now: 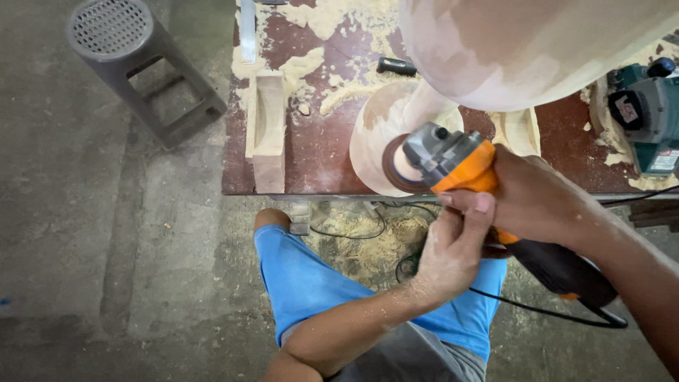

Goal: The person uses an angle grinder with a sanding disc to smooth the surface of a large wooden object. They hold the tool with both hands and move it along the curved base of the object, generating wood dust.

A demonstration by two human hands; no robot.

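Both hands are on an orange and grey angle grinder [460, 166], whose brown sanding disc [397, 164] is pressed against the rim of a pale, round wooden piece [378, 131] lying on the dark red desk [318, 141]. The right hand [530, 198] has its grip closed over the orange body of the grinder just behind the head, while the left hand [453, 247] comes up from below with its grip wrapped around the same body, thumb on top. The grinder's black tail and cord [552, 311] trail off past the right wrist, away from the wooden piece. A much larger pale wooden form [523, 49] looms above the wooden piece, close to the camera. To the left of the wooden piece lies a squared wooden block [267, 131] amid heaps of sawdust [332, 21]; to its right, at the desk's far edge, sits a teal power tool [647, 117]. A grey plastic stool [134, 64] stands on the concrete floor well away to the left. Judging from this, the disc could snatch at the rim and kick the grinder toward the knee in blue shorts [304, 276] directly below, since nothing visible clamps the piece; the loose cord near the legs could also snag.
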